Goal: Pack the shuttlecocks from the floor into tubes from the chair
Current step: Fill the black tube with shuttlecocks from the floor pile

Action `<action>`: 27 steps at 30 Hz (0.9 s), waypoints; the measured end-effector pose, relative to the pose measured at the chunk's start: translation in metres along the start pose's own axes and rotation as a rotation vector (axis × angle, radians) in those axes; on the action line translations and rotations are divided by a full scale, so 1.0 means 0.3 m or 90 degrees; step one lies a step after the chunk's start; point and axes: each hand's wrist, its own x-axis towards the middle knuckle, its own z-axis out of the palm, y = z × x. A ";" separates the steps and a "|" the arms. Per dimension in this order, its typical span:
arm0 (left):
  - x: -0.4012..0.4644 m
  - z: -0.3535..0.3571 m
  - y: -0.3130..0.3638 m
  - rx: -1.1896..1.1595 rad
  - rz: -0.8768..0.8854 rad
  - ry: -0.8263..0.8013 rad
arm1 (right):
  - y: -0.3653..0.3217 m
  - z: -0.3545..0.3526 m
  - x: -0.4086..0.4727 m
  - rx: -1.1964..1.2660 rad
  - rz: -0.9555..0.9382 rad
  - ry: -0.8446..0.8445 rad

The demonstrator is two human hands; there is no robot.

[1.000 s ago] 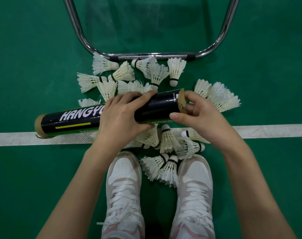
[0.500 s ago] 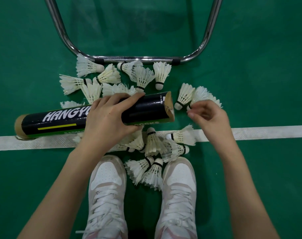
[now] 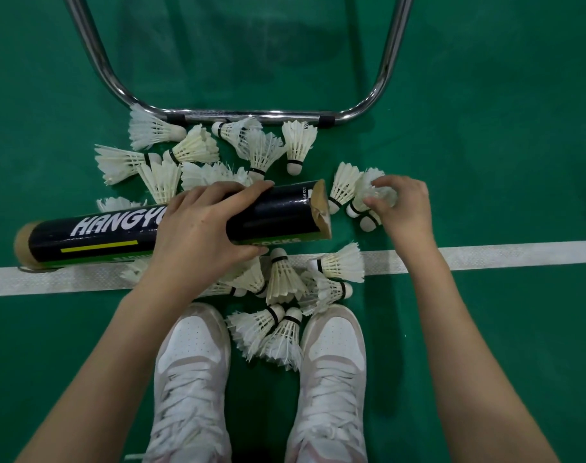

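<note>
White feather shuttlecocks [image 3: 278,279] lie scattered on the green court floor [image 3: 502,128], between the white shoes [image 3: 191,362] and the chrome chair frame [image 3: 251,113]. The left hand [image 3: 204,228] is wrapped around a black cardboard tube [image 3: 281,212], held level with its open, frayed mouth toward the right. The right hand [image 3: 402,208] pinches the feathered skirt of one shuttlecock [image 3: 368,188] in a small cluster just beside that mouth. Judged handling: each shuttlecock is very light, its feathers brittle and easily crushed; a grip near the cork base is safer, inserting cork first. The tube is stiff but dents under squeeze.
</note>
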 end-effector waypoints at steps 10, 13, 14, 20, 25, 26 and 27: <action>-0.001 0.002 -0.007 0.000 0.005 -0.004 | -0.014 0.016 -0.018 -0.030 -0.010 0.018; -0.001 0.003 -0.006 0.001 0.003 -0.004 | -0.034 -0.003 -0.033 0.045 -0.002 0.054; -0.001 0.003 -0.005 0.000 0.001 -0.005 | -0.049 -0.015 -0.041 0.087 0.010 0.064; -0.005 -0.002 -0.005 -0.003 -0.008 -0.007 | -0.148 -0.087 -0.129 0.230 -0.010 0.100; -0.007 -0.004 -0.002 -0.009 -0.010 -0.003 | -0.207 -0.107 -0.226 0.295 -0.032 0.096; -0.007 -0.005 -0.003 -0.008 -0.011 -0.002 | -0.215 -0.105 -0.243 0.306 -0.027 0.108; -0.007 -0.006 -0.004 -0.008 -0.011 -0.001 | -0.222 -0.102 -0.260 0.318 -0.018 0.118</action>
